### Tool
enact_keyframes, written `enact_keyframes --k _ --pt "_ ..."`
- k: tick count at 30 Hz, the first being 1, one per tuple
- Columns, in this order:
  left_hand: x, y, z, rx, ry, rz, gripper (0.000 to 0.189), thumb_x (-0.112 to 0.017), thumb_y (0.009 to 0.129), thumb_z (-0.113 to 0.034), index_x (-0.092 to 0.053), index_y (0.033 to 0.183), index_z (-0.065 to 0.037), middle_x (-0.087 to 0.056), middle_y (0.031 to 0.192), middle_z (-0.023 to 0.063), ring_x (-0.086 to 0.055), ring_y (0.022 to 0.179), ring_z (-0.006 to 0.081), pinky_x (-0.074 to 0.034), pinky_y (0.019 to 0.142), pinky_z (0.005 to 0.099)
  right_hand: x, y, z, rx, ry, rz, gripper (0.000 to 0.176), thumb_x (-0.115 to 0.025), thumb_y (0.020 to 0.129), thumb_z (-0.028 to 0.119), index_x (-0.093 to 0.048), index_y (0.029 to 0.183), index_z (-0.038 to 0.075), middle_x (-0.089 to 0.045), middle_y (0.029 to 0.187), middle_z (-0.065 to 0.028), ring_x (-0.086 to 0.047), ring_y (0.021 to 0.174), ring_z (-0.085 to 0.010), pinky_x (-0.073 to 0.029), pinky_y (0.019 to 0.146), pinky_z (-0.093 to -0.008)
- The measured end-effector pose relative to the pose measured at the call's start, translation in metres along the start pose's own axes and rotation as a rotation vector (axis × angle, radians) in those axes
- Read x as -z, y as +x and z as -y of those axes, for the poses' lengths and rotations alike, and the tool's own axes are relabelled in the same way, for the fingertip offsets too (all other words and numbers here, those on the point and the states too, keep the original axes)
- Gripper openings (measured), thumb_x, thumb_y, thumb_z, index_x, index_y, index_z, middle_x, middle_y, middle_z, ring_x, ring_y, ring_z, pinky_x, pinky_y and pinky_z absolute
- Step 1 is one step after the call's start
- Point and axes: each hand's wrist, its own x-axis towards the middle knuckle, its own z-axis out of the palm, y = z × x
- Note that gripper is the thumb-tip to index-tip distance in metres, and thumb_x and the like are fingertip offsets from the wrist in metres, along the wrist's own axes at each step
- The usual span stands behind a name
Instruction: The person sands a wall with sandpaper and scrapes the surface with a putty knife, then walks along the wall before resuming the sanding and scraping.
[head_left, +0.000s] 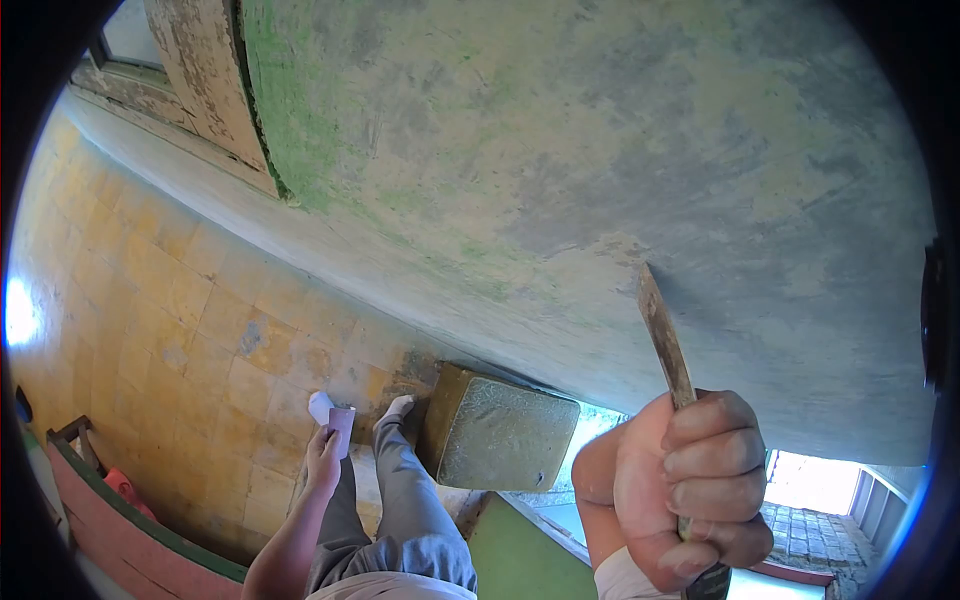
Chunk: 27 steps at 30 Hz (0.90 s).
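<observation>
Right hand (690, 490) fisted tight on the chisel (662, 335), tip at the wall (600, 150). Keep your angle shallow, wrist firm. Left hand (322, 460) hangs low, gripping a small block (342, 418).

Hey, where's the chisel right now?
The chisel is on the right of the head view, upright in the right hand, tip near the grey wall, above and right of the square block.

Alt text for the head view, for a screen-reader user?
A right hand grips a flat metal chisel with its tip at a weathered grey-green wall. Lower down, the left hand holds a small rectangular object above a yellow tiled floor, near a stone-like block at the wall's foot.
</observation>
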Motion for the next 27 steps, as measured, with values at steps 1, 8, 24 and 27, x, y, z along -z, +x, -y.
enact_keyframes --k 1,8,24,27 --pt "-0.002 0.001 -0.001 0.001 -0.026 -0.002 0.017 -0.050 0.090 -0.013 -0.059 0.095 0.001 -0.056 0.082 0.0018 -0.049 0.079 0.0084 -0.039 0.072 0.0244 0.001 0.001 0.000 0.005 0.003 -0.002 0.025 -0.053 0.088 0.030 -0.041 0.072 0.014 -0.038 0.054 0.0040 -0.036 0.046 -0.0091 -0.029 0.043 -0.0250" --pt "0.001 0.000 0.011 -0.008 -0.009 -0.008 0.015 -0.052 0.089 -0.012 -0.059 0.093 0.000 -0.056 0.080 0.0009 -0.049 0.077 0.0076 -0.039 0.071 0.0240 0.010 0.002 0.007 0.089 0.082 -0.077 0.026 -0.053 0.088 0.029 -0.040 0.072 0.014 -0.039 0.055 0.0035 -0.036 0.046 -0.0094 -0.030 0.043 -0.0248" --pt "0.001 -0.011 0.018 -0.035 -0.007 -0.062 0.021 -0.051 0.089 -0.012 -0.061 0.101 0.002 -0.060 0.084 0.0030 -0.053 0.080 0.0091 -0.042 0.073 0.0256 0.008 0.002 0.017 0.035 0.035 -0.087 0.028 -0.051 0.090 0.031 -0.038 0.072 0.014 -0.039 0.055 0.0021 -0.035 0.046 -0.0103 -0.027 0.042 -0.0253" --pt "0.000 -0.013 0.021 -0.016 -0.046 -0.085 0.022 -0.051 0.089 -0.012 -0.060 0.102 0.003 -0.060 0.086 0.0032 -0.053 0.081 0.0093 -0.042 0.073 0.0256 0.004 0.004 0.020 0.210 0.182 -0.168 0.028 -0.051 0.091 0.032 -0.039 0.073 0.014 -0.039 0.056 0.0016 -0.034 0.045 -0.0107 -0.027 0.041 -0.0255"
